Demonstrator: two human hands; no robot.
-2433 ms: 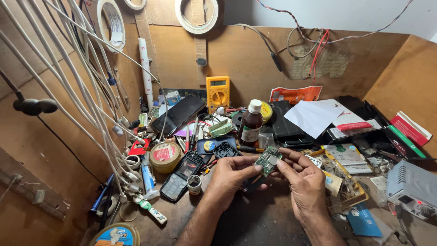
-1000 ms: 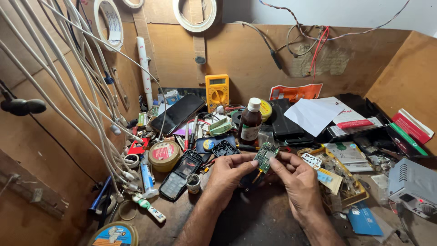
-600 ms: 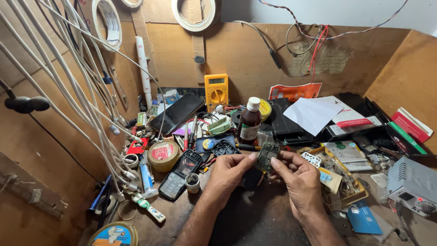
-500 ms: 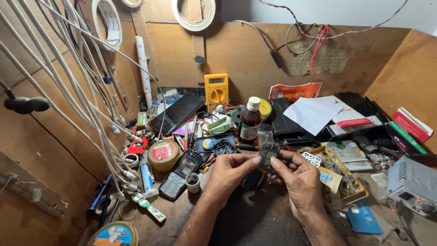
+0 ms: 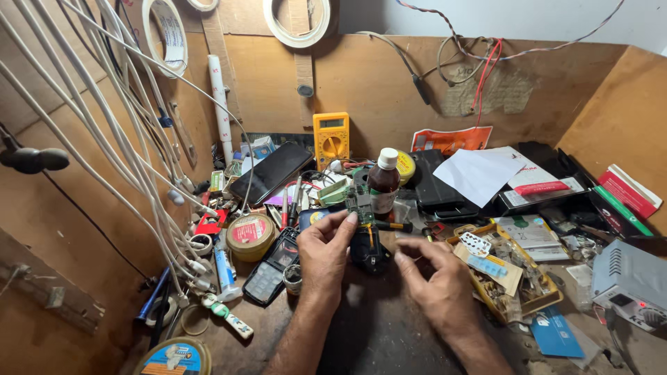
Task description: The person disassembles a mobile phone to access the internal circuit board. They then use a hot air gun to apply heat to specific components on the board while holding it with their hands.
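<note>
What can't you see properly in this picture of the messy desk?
- Small green circuit board: head view, parts too tiny; left hand covers its lower end.
- Dark round thing: partly behind both hands.
- Right hand: palm faces away.
- Round tin: cut off by bottom edge.

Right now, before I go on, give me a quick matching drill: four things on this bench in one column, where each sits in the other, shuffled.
Things:
1. small circuit board
2. yellow multimeter
3. brown bottle
4. round tin

Places:
A. leaning on the back wall
B. pinched in the left hand
C. left of the hands, by the white cables
D. standing just behind the board

Pairs: 1-B, 2-A, 3-D, 4-C
</note>
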